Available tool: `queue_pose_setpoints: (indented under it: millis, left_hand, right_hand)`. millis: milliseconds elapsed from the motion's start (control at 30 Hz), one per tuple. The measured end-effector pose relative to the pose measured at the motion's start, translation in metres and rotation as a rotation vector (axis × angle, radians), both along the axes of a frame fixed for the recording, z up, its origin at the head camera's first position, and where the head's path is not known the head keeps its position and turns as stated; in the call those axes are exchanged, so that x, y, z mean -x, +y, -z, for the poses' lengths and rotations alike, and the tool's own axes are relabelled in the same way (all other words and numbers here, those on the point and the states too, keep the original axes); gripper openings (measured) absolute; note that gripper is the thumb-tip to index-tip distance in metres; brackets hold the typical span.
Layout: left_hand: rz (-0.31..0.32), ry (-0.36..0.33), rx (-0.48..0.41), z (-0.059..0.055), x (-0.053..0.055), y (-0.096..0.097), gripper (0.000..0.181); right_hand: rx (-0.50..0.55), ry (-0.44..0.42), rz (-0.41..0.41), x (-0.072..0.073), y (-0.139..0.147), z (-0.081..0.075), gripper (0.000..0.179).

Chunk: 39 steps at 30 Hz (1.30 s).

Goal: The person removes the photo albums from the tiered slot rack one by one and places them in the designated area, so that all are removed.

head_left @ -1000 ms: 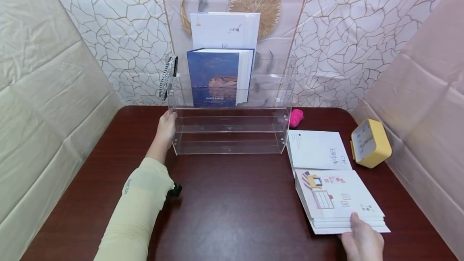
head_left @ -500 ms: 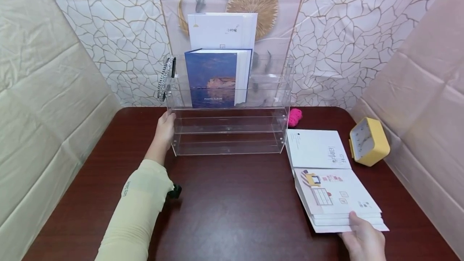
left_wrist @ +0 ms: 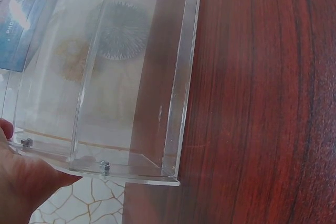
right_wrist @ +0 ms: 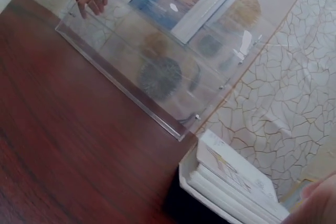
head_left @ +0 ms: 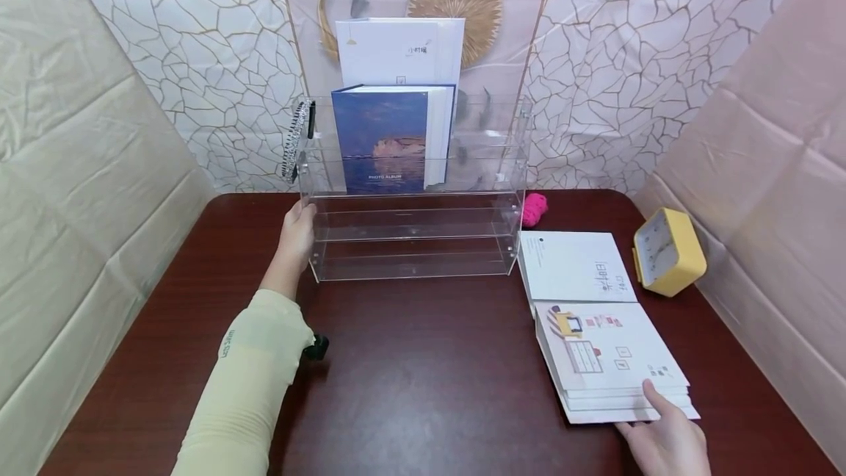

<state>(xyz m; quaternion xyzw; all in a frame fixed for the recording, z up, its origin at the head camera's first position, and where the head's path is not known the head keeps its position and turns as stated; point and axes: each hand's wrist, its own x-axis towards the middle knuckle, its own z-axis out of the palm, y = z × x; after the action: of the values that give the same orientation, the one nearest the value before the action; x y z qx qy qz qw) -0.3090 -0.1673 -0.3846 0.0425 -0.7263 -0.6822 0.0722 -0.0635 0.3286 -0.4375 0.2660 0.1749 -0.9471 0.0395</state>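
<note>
Shifted rightward, the right grip [head_left: 669,438] pinches the white book [head_left: 608,351], thumb on top.

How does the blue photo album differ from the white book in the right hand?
The blue photo album stands in the clear rack; the white book lies face up, gripped by the right hand. The album shows a seascape; the book, coloured drawings. Both show white page edges.

Pale yellow sleeve [head_left: 241,380] (green lettering [head_left: 228,344])
</note>
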Motion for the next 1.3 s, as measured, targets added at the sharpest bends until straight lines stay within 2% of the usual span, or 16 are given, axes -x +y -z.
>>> queue_pose_setpoints:
  millis: [233, 367, 467, 567, 667, 833, 900, 1167, 1300]
  left_hand:
    - [-0.003, -0.013, -0.005, -0.002, 0.000, -0.001, 0.052]
    - [-0.001, -0.010, 0.000, -0.002, -0.001, -0.001, 0.052]
    - [0.010, -0.012, -0.006, -0.001, -0.001, -0.001, 0.053]
    - [0.015, -0.026, -0.004, -0.001, -0.001, -0.001, 0.053]
    - [0.015, -0.034, -0.002, -0.001, 0.000, -0.001, 0.053]
    - [0.010, -0.016, -0.014, -0.002, -0.001, 0.000, 0.053]
    - [0.002, -0.016, -0.021, -0.002, -0.001, 0.000, 0.052]
    - [0.006, -0.021, -0.021, -0.002, -0.002, 0.001, 0.052]
    - [0.007, -0.025, -0.019, -0.001, -0.001, 0.002, 0.052]
  right_hand:
    - [-0.101, 0.060, -0.124, -0.006, 0.009, -0.004, 0.036]
    - [-0.113, 0.085, -0.178, -0.009, 0.014, -0.001, 0.032]
    - [-0.047, 0.095, -0.184, -0.012, 0.019, 0.001, 0.028]
    - [0.016, 0.027, -0.159, -0.012, 0.022, 0.001, 0.040]
    - [0.035, -0.049, -0.129, -0.011, 0.025, 0.001, 0.057]
    - [0.053, -0.066, -0.112, -0.014, 0.031, 0.003, 0.059]
    - [0.031, -0.107, -0.106, -0.014, 0.032, 0.003, 0.066]
    - [-0.247, -0.301, -0.076, -0.023, 0.035, -0.002, 0.112]
    - [-0.318, -0.308, -0.085, -0.027, 0.035, -0.007, 0.120]
